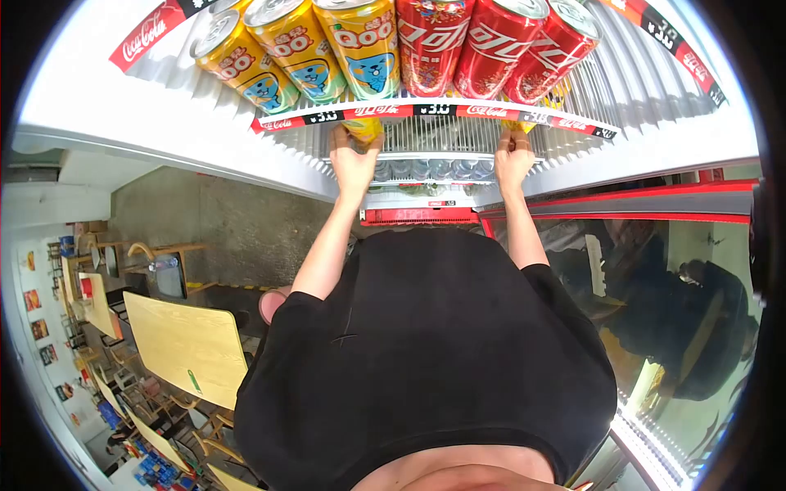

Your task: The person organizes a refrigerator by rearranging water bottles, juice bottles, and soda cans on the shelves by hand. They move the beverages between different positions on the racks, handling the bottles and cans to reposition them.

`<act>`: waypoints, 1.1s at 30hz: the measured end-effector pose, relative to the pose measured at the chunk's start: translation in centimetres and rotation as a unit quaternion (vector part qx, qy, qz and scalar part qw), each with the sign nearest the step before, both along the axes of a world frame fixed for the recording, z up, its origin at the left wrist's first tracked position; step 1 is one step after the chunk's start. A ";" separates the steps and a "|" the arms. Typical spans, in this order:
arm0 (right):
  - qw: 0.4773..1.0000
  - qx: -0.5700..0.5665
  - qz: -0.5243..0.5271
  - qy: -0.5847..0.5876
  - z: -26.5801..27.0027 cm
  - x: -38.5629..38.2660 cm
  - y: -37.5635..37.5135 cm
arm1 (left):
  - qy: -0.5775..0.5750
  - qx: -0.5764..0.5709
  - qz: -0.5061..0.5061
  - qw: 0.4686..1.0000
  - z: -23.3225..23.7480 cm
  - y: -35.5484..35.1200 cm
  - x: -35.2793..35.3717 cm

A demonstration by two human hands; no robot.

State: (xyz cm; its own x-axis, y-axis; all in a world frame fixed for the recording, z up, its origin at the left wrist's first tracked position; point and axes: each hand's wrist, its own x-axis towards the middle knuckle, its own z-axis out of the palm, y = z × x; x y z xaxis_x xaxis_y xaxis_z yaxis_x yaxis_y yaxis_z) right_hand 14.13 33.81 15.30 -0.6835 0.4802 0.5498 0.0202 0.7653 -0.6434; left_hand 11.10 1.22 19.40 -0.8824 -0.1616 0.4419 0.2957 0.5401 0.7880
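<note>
My left hand [354,164] reaches under the shelf's front edge, its fingers closed round a yellow can [364,131] that the price strip partly covers. To the right, my right hand [514,159] is under the same shelf edge, with its fingers bent against a yellow item [517,125] that is mostly hidden. Above both hands, yellow Qoo cans [364,53] and red cola cans [501,45] stand in a row on the wire shelf behind the price strip [401,112].
Lower shelves hold clear bottles [438,169]. White cooler walls flank both arms, and an open glass door [655,278] with a red frame is at the right. Wooden tables [184,340] and chairs stand at the left.
</note>
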 end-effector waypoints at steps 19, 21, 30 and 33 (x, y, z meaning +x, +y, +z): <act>0.938 -0.018 0.313 -0.148 3.1 -4.5 -11.2 | -0.010 0.051 -0.178 0.983 -2.3 3.6 0.8; 0.943 -0.004 0.295 -0.153 2.6 -4.4 -11.2 | 0.007 0.020 -0.118 0.993 -2.0 3.1 0.6; 0.951 -0.036 0.274 -0.136 4.2 -2.6 -9.4 | 0.028 -0.015 -0.105 0.994 1.8 3.2 -4.6; 0.947 -0.095 0.284 -0.117 4.3 -2.4 -9.1 | 0.030 -0.073 -0.128 0.989 -2.4 3.5 -7.4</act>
